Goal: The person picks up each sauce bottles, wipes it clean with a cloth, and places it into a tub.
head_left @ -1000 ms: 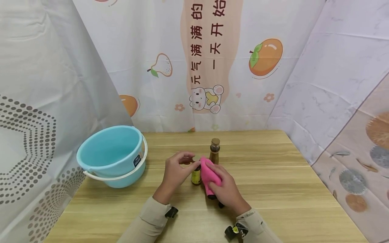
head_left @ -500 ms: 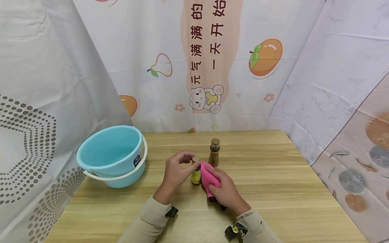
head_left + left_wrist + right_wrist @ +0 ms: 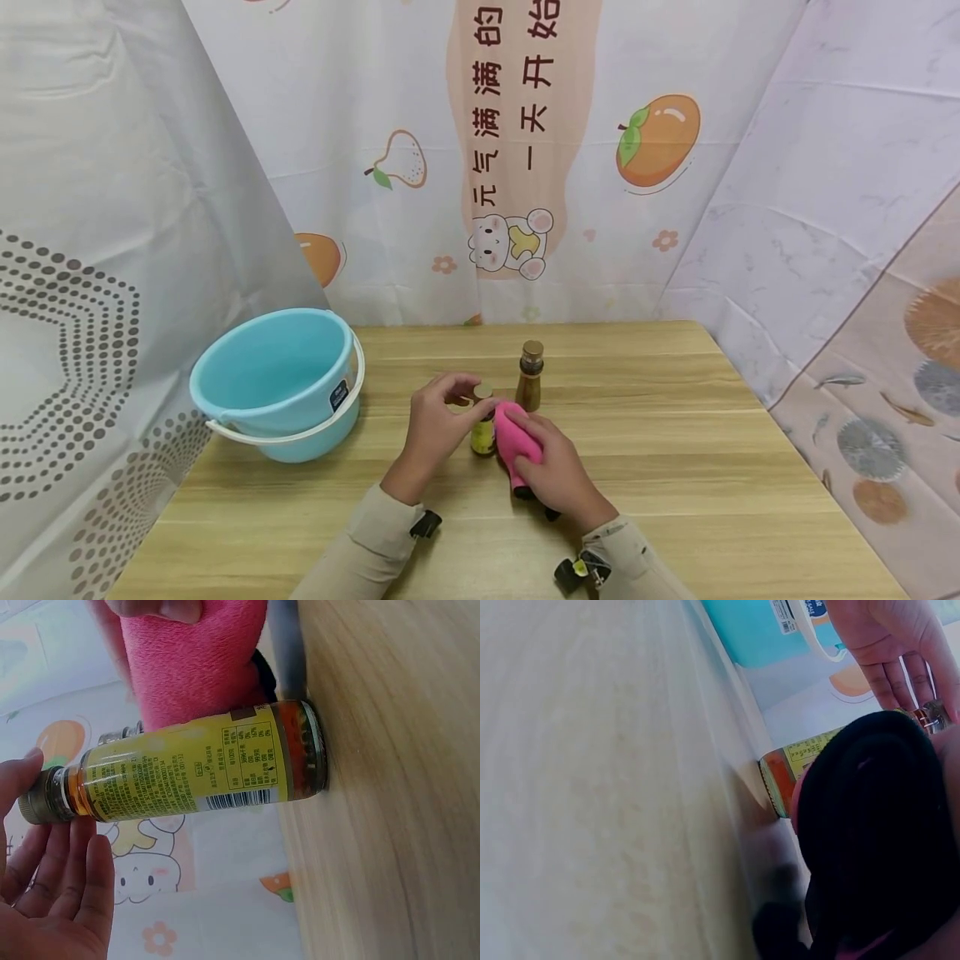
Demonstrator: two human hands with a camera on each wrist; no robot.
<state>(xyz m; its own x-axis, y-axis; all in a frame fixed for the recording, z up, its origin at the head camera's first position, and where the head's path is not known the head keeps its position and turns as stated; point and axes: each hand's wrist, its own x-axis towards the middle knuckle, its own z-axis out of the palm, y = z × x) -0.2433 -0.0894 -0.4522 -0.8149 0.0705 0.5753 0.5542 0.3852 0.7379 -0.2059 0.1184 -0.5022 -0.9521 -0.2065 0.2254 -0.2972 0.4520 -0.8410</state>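
Yellow-labelled bottle (image 3: 483, 437) standing upright, mid-worktop (image 3: 675, 458), and both hands are on the job! Left hand (image 3: 438, 417) is at the top, thumb on one side of the metal-coloured cap (image 3: 45, 796) and fingers on the other, curved round it in a hold. Over on the right, the right hand (image 3: 555, 467) has a firm grip on a pink plush piece (image 3: 516, 442), fingers and thumb bent into the fabric, and that pink stuff sits right up against the bottle's right side. What a look from the left wrist: fuzzy pile against the label, barcode (image 3: 240, 799) in plain sight, reddish-orange contents showing near the base. Black parts poke out at the near end of the plush, and from the right wrist a big dark rounded shape fills the foreground. Just beyond, far and a touch right, a second bottle (image 3: 530, 383) stands upright with its brown top. Well out to the left, a light-blue bucket (image 3: 300, 417) waits with its white handle (image 3: 303, 439) hanging down the near side. And at the far edge, a fruit-and-bunny printed curtain (image 3: 420, 242) hangs behind it all.
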